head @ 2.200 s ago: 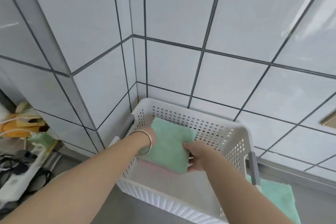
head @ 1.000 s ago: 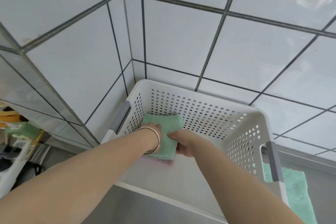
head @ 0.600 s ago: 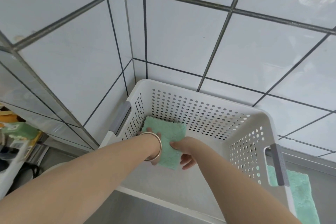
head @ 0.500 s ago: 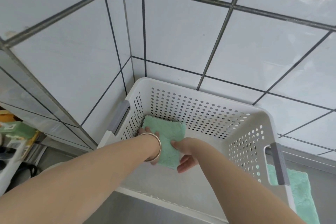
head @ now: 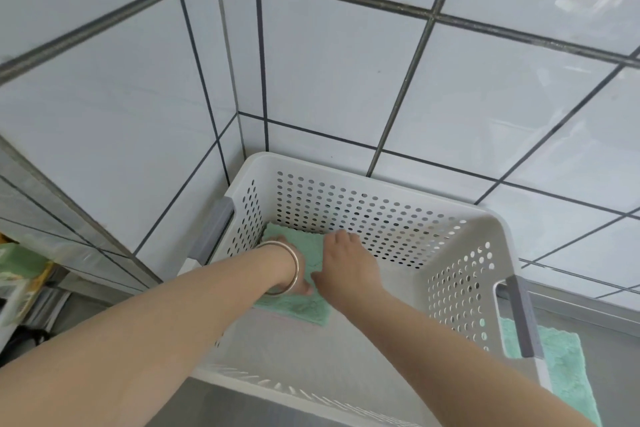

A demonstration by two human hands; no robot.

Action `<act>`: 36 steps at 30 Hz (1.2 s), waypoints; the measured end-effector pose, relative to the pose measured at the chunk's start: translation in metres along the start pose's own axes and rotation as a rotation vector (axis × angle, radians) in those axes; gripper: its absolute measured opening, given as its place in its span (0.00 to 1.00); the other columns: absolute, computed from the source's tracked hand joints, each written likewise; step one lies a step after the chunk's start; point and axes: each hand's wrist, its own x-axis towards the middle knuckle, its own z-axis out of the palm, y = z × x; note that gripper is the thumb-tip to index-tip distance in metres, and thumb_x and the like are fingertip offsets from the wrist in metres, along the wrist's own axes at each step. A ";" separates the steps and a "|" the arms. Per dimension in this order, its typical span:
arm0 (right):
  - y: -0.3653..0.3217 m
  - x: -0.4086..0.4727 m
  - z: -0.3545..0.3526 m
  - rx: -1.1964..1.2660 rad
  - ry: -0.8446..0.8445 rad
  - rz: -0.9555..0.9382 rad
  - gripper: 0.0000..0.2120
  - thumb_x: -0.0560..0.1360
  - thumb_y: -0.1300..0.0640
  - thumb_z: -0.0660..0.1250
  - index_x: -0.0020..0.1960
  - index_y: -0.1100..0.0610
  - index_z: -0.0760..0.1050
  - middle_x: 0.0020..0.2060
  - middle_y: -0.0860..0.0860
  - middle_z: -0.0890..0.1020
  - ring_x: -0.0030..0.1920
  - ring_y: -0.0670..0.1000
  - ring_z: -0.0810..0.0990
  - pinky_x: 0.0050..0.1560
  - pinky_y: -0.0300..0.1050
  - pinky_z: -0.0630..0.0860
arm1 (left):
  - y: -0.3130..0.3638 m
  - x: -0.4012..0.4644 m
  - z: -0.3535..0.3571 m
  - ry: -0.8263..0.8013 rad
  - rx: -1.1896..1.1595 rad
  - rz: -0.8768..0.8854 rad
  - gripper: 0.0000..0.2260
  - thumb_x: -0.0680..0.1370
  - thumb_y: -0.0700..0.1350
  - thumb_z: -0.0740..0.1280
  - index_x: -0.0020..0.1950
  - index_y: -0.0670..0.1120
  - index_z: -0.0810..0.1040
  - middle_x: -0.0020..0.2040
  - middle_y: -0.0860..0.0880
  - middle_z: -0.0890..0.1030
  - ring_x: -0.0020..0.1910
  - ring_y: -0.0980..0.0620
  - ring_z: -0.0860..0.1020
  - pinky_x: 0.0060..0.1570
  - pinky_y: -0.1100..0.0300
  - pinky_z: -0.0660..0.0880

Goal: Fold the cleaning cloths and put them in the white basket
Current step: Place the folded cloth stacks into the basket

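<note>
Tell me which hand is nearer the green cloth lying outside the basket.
Right. The right hand is inside the white basket, closer to that outside cloth; the left hand is farther left.

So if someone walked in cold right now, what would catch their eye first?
Probably both hands, left and right, lying flat on a folded mint-green cleaning cloth in the far-left corner of the perforated white plastic basket, which sits in a white-tiled corner. Next, a second mint-green cloth lying outside the basket, to its right.
</note>
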 end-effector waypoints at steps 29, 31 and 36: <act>0.266 -0.202 -0.041 0.624 0.463 0.523 0.14 0.77 0.55 0.60 0.62 0.54 0.70 0.53 0.50 0.76 0.54 0.51 0.75 0.45 0.36 0.69 | 0.310 -0.166 -0.052 1.111 -1.196 0.722 0.19 0.74 0.42 0.58 0.65 0.48 0.68 0.64 0.48 0.72 0.65 0.52 0.69 0.67 0.70 0.60; 0.281 -0.197 -0.004 0.633 0.271 0.618 0.22 0.77 0.49 0.60 0.68 0.56 0.64 0.64 0.53 0.70 0.64 0.53 0.69 0.58 0.44 0.67 | 0.336 -0.130 -0.019 0.890 -1.211 0.542 0.24 0.74 0.48 0.56 0.70 0.47 0.63 0.71 0.47 0.65 0.72 0.50 0.60 0.71 0.69 0.51; 0.296 -0.180 0.055 0.707 0.044 0.705 0.29 0.77 0.42 0.56 0.70 0.59 0.61 0.66 0.57 0.67 0.68 0.58 0.64 0.66 0.51 0.63 | 0.338 -0.057 0.026 0.606 -1.004 0.040 0.33 0.76 0.53 0.62 0.75 0.43 0.51 0.76 0.40 0.52 0.75 0.42 0.52 0.74 0.52 0.50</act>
